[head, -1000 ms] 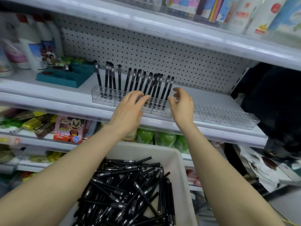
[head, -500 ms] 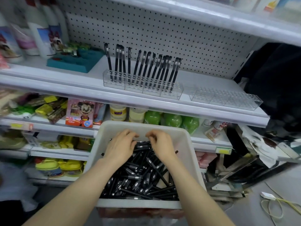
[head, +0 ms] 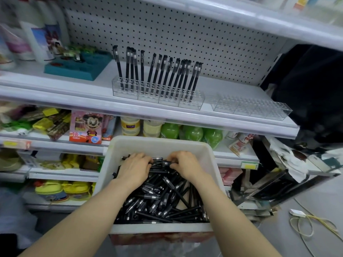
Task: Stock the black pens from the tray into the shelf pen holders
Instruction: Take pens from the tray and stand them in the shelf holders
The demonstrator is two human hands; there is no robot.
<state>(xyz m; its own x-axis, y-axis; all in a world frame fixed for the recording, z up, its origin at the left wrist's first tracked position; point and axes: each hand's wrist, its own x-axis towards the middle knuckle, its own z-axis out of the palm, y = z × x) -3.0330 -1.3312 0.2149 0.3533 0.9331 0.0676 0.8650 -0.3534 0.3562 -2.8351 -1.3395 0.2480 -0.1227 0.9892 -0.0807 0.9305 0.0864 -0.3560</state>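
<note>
A white rectangular plastic tray (head: 157,143) sits below the front edge of the white metal shelf (head: 74,97), filled with a heap of loose black pens (head: 163,197), too many and too tangled to count. Both hands are in the tray at its far end. The left hand (head: 135,169) lies palm down on the heap with its fingers bent over several pens, whose ends stick out on either side of it. The right hand (head: 185,166) is just beside it, fingers and thumb curled around a few pens. How many pens each hand holds cannot be told.

On the shelf, two rows of clear plastic pen holders stand near the front edge. The left row (head: 157,98), in four sections at the middle of the shelf, carries about fifteen upright black pens (head: 167,76), some overlapping, most leaning slightly right. The right row (head: 250,108), toward the shelf's right end, shows no pens.

Near the shelf's left end lies one teal moulded tray (head: 78,69). On the shelf below stand one pink cartoon-mouse box (head: 86,129), two pale yellow jars (head: 130,126) and three green round bottles (head: 191,133).
</note>
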